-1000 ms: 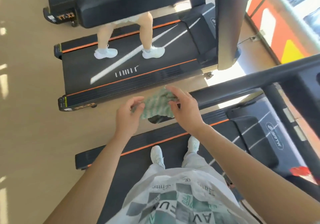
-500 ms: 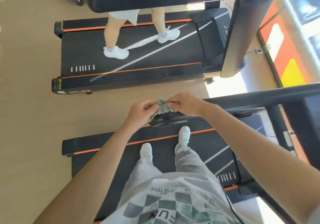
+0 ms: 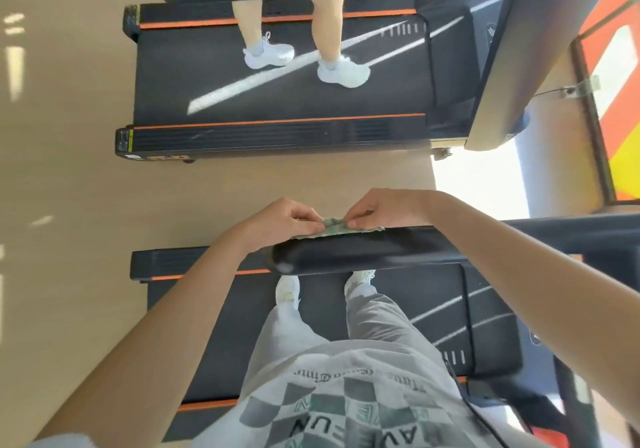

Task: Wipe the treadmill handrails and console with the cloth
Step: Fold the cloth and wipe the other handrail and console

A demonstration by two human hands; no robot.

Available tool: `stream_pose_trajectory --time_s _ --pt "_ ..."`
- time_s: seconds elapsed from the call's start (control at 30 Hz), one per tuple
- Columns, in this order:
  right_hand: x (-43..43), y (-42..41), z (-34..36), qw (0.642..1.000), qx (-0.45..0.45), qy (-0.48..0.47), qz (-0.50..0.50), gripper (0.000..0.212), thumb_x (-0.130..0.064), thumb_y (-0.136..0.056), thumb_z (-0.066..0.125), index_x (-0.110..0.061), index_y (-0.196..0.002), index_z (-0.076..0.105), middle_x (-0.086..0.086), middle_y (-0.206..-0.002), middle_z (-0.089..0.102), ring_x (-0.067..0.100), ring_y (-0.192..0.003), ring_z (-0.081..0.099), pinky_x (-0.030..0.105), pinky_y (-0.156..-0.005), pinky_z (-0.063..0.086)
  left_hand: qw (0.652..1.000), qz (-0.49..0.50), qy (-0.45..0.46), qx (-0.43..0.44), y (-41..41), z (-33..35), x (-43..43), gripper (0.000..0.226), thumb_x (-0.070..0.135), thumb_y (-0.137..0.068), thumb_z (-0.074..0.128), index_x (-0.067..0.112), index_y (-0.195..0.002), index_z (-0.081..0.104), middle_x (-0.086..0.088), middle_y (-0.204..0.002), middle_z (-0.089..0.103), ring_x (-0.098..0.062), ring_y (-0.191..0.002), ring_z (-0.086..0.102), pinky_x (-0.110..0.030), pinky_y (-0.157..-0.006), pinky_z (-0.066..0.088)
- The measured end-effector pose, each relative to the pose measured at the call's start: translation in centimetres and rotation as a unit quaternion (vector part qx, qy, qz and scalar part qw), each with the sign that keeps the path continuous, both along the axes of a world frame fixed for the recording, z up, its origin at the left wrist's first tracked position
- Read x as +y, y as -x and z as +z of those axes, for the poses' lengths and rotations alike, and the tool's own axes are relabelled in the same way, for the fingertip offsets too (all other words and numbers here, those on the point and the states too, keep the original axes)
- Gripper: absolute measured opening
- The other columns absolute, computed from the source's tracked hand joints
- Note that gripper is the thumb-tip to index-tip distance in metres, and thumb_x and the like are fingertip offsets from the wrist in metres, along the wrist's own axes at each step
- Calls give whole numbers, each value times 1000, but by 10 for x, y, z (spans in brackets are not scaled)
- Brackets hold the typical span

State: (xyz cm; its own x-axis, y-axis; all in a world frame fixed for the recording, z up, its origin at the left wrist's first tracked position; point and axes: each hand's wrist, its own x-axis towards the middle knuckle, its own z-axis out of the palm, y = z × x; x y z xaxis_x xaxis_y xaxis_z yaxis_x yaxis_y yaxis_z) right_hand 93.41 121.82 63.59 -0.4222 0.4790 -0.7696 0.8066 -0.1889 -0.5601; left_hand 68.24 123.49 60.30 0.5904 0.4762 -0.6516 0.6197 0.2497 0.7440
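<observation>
One tan floor (image 3: pixel 69 177) carries two treadmills. The far treadmill (image 3: pixel 242 101) lies well beyond the fingers (image 3: pixel 356 218); on its belt stands another person, of whom we see two bare legs and two white shoes (image 3: pixel 343 70). The near treadmill (image 3: pixel 433 295) lies below the fingers, and our own two pale shoes (image 3: pixel 287 290) stand on its belt. One black padded handrail (image 3: pixel 363 252) runs crosswise directly under the fingers. Above it we see two bare hands meeting, the left hand (image 3: pixel 280 219) and the right hand (image 3: pixel 388 208), their fingertips nearly touching. One green-and-white cloth (image 3: pixel 334 228) lies flattened along the top edge of the handrail, between and beneath the fingertips. The fingers of both hands are curled and pinch the cloth at its middle, with a strip of it trailing past the right fingers along the rail.
</observation>
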Motion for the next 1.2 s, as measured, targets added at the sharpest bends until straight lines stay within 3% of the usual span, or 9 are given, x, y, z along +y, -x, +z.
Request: stream_pose_trajectory --time_s 0.07,0.23,0.43,0.57,0.67,0.73,0.83,0.97,1.2 --pt "2 -14 -7 999 9 -39 -20 10 -28 -94 67 -30 -96 76 -19 -80 70 -5 -71 61 17 -72 47 1000 1 -26 2 -12 1 4 8 24 -91 75 31 -91 76 20 -85 74 2 -78 63 -22 -81 47" --pt "11 -36 -18 981 65 -111 -144 9 -12 -85 78 -18 -89 73 -5 -86 70 15 -84 63 28 -85 50 982 90 -164 39 -36 6 14 19 23 -84 81 39 -80 72 22 -69 70 -1 -66 61 -30 -70 47" --pt "10 -38 -16 984 103 -82 -123 9 -17 -85 78 -25 -88 76 -11 -92 73 8 -91 67 24 -92 51 961 28 -235 144 -27 21 6 10 33 -85 79 32 -95 80 17 -96 77 -12 -91 69 -39 -86 53" --pt "9 -32 -15 993 110 -21 -28 14 -18 -94 66 -15 -103 77 -24 -82 66 -9 -76 60 5 -73 42 974 -38 -139 175 -17 24 -2 15 45 -89 68 35 -87 80 17 -84 75 -12 -81 68 -34 -81 53" --pt "13 -35 -16 994 108 -15 -9 19 -16 -96 64 -16 -110 76 -19 -89 68 -7 -81 60 6 -76 43 980 -15 -98 172 -21 23 -3 43 66 -84 50 28 -68 61 6 -64 47 -15 -58 39 -31 -63 34" --pt "15 -42 -15 994 107 -7 4 19 -16 -94 66 -19 -110 76 -14 -91 70 -8 -80 61 10 -78 44 985 -14 -70 157 -29 27 0 51 51 -91 60 12 -59 56 2 -57 36 -16 -53 31 -33 -59 28" --pt "14 -63 -12 995 101 12 -6 13 -14 -92 70 -18 -103 76 -4 -92 75 1 -77 63 18 -80 48 988 -49 -38 139 -50 32 5 18 31 -92 70 25 -80 82 19 -75 74 -10 -76 69 -29 -76 53" --pt "6 -105 -6 995 93 29 -33 11 -12 -90 72 -12 -100 76 7 -94 76 6 -75 63 25 -81 51 993 -63 -10 95 -92 28 6 10 24 -92 72 30 -93 80 16 -88 77 -3 -86 71 -23 -84 54" --pt "-18 -188 1 996 34 32 -74 14 -19 -91 72 -32 -97 76 -19 -86 74 -10 -76 65 12 -78 44 991 -114 36 53 -171 23 3 23 24 -100 63 33 -115 77 26 -98 75 7 -89 65 -14 -84 45"
